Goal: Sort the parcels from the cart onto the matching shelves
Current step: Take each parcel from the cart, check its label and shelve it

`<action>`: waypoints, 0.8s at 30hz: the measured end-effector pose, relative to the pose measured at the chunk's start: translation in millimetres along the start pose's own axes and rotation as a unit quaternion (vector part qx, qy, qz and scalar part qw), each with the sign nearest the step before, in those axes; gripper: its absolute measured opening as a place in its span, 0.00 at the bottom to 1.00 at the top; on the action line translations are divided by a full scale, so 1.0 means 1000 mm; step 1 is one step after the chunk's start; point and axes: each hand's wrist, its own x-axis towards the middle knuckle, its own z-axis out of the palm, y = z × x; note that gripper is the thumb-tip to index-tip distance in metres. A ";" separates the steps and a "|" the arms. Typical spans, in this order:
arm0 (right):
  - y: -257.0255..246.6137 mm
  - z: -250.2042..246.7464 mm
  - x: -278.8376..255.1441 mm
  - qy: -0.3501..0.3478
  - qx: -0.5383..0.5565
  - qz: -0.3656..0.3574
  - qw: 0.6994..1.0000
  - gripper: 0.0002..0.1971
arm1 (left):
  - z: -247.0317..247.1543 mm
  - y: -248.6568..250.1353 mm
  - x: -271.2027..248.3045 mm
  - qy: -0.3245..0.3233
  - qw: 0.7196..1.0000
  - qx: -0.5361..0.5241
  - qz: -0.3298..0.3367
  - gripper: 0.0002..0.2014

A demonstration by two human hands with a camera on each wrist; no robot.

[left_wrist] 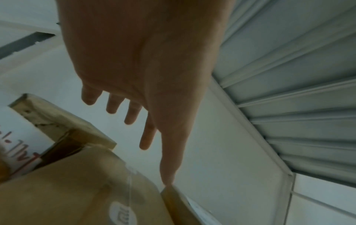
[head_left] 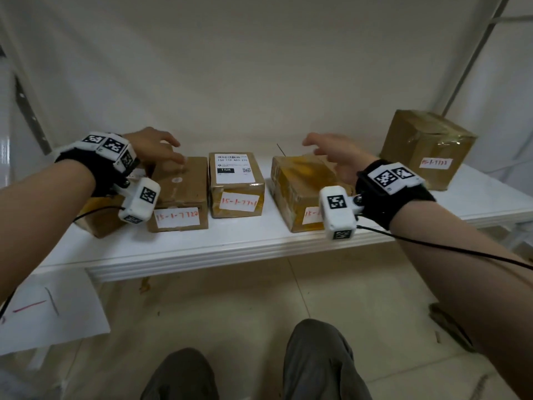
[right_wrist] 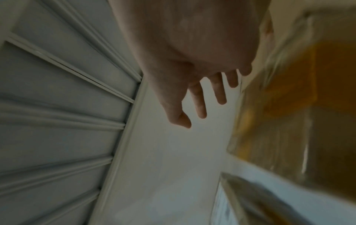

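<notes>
Five parcels (head_left: 236,184) are already set on the shelf (head_left: 230,246); both hands (head_left: 155,148) are spread, nothing held; the cart is unseen.

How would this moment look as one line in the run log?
left hand: open, above plain box | right hand: open, above taped box | shelf: several parcels

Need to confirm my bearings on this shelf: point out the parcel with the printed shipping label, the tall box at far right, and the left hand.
Parcel with printed label (head_left: 232,168), head view, on its white top label.
Tall box (head_left: 427,145), head view, front face.
Left hand (head_left: 153,145), head view, back of hand.
</notes>
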 end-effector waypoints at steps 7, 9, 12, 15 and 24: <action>0.025 0.011 0.009 -0.067 -0.107 0.038 0.991 0.49 | 0.007 0.009 -0.016 -0.090 0.995 0.025 -0.012 0.33; 0.026 0.020 0.013 -0.068 -0.136 0.038 0.988 0.53 | 0.007 0.007 -0.020 -0.098 0.995 0.016 -0.018 0.34; 0.028 0.033 0.020 -0.040 -0.207 0.026 0.977 0.66 | 0.007 0.007 -0.026 -0.095 0.995 0.030 -0.016 0.35; 0.030 0.038 0.024 -0.018 -0.213 0.011 0.977 0.62 | 0.008 0.013 -0.029 -0.093 0.995 0.044 -0.016 0.37; 0.008 0.011 0.020 0.102 0.008 -0.048 0.994 0.51 | 0.021 0.038 -0.030 -0.067 0.995 0.072 -0.005 0.43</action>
